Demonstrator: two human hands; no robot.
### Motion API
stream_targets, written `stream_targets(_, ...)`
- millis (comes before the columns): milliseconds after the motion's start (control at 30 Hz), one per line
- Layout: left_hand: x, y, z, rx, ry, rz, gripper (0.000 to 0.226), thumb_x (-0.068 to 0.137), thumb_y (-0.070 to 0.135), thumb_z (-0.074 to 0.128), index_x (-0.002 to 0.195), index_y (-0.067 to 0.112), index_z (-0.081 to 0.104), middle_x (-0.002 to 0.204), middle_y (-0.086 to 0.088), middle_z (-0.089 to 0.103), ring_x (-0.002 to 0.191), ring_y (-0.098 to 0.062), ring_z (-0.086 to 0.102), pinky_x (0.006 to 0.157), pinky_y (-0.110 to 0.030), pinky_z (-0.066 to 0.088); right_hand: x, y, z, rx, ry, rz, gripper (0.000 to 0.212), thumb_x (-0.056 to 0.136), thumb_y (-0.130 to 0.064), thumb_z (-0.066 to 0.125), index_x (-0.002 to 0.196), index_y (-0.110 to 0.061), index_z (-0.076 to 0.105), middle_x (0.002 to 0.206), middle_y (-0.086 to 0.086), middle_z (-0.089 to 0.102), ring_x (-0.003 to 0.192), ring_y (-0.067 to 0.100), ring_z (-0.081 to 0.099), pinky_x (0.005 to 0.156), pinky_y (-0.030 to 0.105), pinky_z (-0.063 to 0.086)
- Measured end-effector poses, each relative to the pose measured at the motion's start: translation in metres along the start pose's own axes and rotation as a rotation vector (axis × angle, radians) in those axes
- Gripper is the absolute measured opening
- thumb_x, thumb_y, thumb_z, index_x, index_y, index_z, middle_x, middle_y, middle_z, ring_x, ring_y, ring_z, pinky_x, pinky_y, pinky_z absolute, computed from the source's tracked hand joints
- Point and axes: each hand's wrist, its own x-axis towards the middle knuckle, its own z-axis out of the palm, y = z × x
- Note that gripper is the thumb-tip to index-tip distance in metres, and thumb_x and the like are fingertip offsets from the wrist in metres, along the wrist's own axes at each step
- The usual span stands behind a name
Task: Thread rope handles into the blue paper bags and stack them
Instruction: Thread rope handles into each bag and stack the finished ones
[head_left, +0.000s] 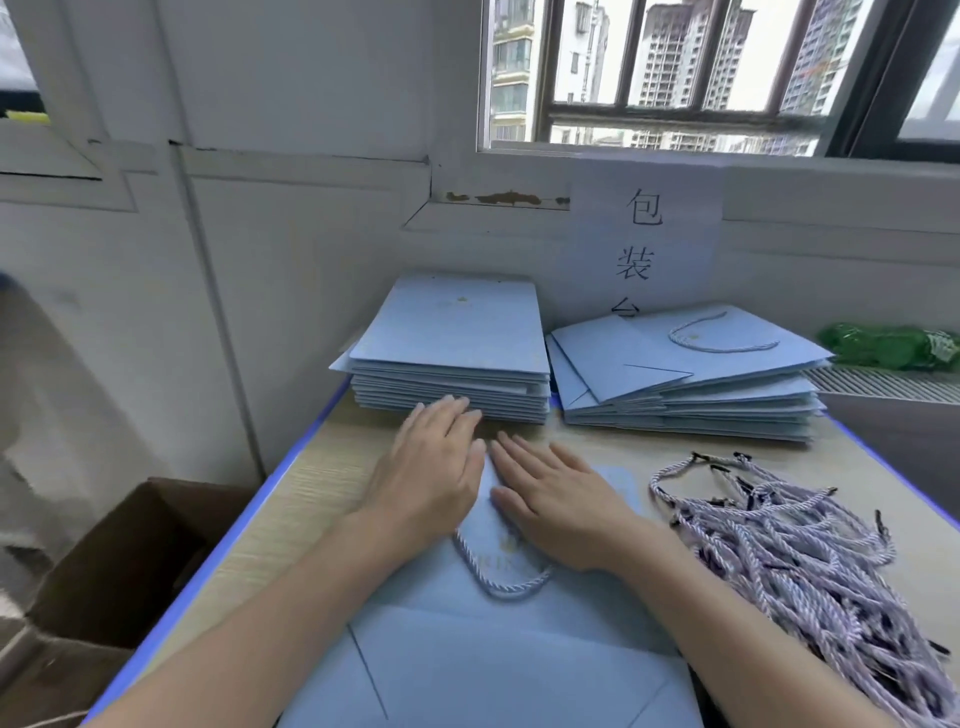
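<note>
While both hands lie flat on it, a blue paper bag (498, 660) rests folded on the wooden bench (291, 499) directly in front of the person, its base fold toward the camera and its mouth end toward the wall. The left hand (431, 473) presses palm-down with straight fingers near the bag's far edge, its fingertips reaching just to the foot of the left stack; its grip is open and encloses nothing. The right hand (561, 504) lies beside it, also palm-down with extended fingers on the bag's face, its grip likewise open. Between the wrists, a twisted rope handle (498, 582) loops across the bag's printed face, already threaded.

At the back of the bench, against the wall, stand two piles. The left stack of flat blue bags (457, 358) shows no handles on its top bag. The right stack of finished bags (691, 379), just beside it, is less even, and a rope handle (722, 338) lies on its top bag. To the right of the hands, a loose heap of lilac-and-white rope handles (795, 561) with dark tips spreads toward the bench's near right corner.

A paper sign (644, 244) with printed characters hangs on the wall below the window (701, 78). A green object (888, 345) lies on the ledge at right; an open cardboard box (104, 571) sits on the floor at left.
</note>
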Motion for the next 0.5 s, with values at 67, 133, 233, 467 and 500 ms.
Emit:
stream_targets(67, -0.001, -0.001, 0.002, 0.026, -0.197, -0.006, 0.056, 0.103, 0.038, 0.013, 0.152, 0.013, 0.005, 0.161, 0.001, -0.001, 0.147, -0.01, -0.007, 0.117, -0.028, -0.007, 0.0, 0.0, -0.001, 0.025, 0.022, 0.01, 0.055, 0.102, -0.037, 0.014, 0.151, -0.02, -0.003, 0.158, -0.007, -0.009, 0.143, 0.002, -0.01, 0.116, 0.028, -0.007)
stream_targets(133, -0.003, 0.0, 0.003, 0.035, -0.32, -0.013, 0.058, 0.103, 0.039, 0.015, 0.152, 0.014, -0.003, 0.16, 0.0, -0.01, 0.146, -0.009, -0.012, 0.117, -0.029, -0.009, -0.003, 0.002, -0.009, 0.071, 0.062, 0.012, 0.053, 0.103, -0.032, 0.015, 0.151, -0.019, -0.002, 0.158, -0.007, -0.009, 0.143, 0.001, -0.01, 0.114, 0.024, -0.008)
stream_targets(233, -0.004, 0.0, 0.004, 0.033, -0.342, -0.03, 0.058, 0.103, 0.04, 0.015, 0.152, 0.015, -0.004, 0.16, 0.0, -0.011, 0.146, -0.009, -0.012, 0.117, -0.029, -0.009, -0.01, 0.009, -0.013, 0.072, 0.073, 0.082, 0.056, 0.102, -0.037, 0.015, 0.15, -0.018, -0.006, 0.156, -0.007, -0.015, 0.142, 0.002, -0.014, 0.115, 0.025, -0.01)
stream_targets(467, -0.002, -0.002, 0.002, -0.013, -0.184, -0.056, 0.06, 0.102, 0.041, 0.019, 0.153, 0.015, -0.001, 0.16, 0.001, -0.008, 0.146, -0.007, -0.009, 0.118, -0.028, -0.007, -0.011, 0.012, -0.004, 0.101, -0.011, 0.122, 0.059, 0.101, -0.042, 0.015, 0.15, -0.017, -0.005, 0.158, -0.004, -0.012, 0.143, 0.004, -0.012, 0.116, 0.028, -0.008)
stream_targets(500, -0.002, -0.002, 0.004, 0.018, -0.239, -0.05, 0.062, 0.102, 0.045, 0.019, 0.153, 0.015, -0.001, 0.16, 0.001, -0.008, 0.146, -0.009, -0.008, 0.119, -0.029, -0.005, -0.011, 0.014, -0.008, 0.123, 0.034, 0.114, 0.057, 0.102, -0.04, 0.015, 0.151, -0.017, -0.003, 0.158, -0.004, -0.01, 0.143, 0.004, -0.01, 0.116, 0.027, -0.007)
